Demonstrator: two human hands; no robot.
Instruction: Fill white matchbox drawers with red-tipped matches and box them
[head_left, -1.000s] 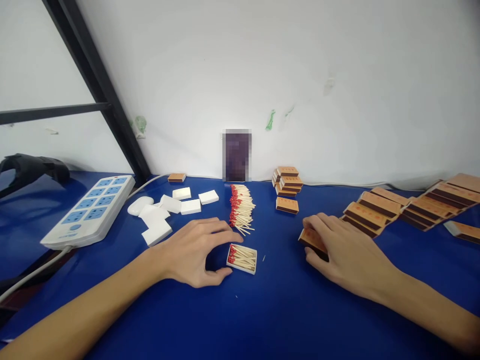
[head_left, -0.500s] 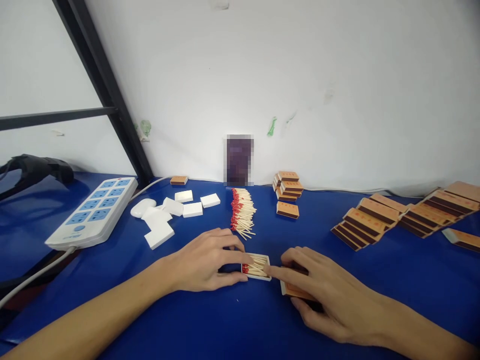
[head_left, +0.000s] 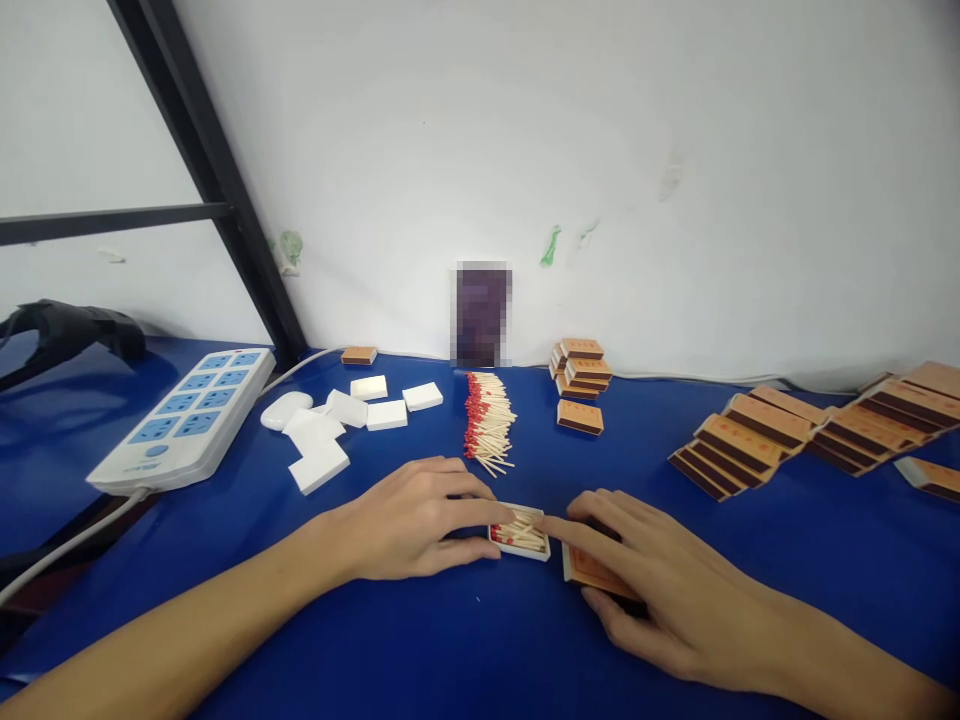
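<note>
A small white matchbox tray (head_left: pixel 517 551) lies on the blue table in front of me, filled with red-headed matches (head_left: pixel 526 533). My left hand (head_left: pixel 416 520) is closed on the tray's left end, with the thumb at the near side and fingers over the far side. In my right hand (head_left: pixel 652 575) is an orange matchbox sleeve (head_left: pixel 589 568), gripped between thumb and fingers, its left end facing the tray across a narrow gap. My right index finger reaches out to the matches at the tray's right end. Beyond the tray lies a loose row of matches (head_left: pixel 489 420).
Several white trays (head_left: pixel 387 415) lie at the left, near a power strip (head_left: pixel 187 415). Filled-looking orange matchboxes (head_left: pixel 581 415) are stacked behind. More orange boxes (head_left: pixel 739 440) lean in overlapping rows at the right. A blurred dark rectangle (head_left: pixel 481 315) stands against the wall.
The tray has shifted slightly right, narrowing the gap to the sleeve. My right index finger stays on the matches at its right end. The whole view has moved a little.
</note>
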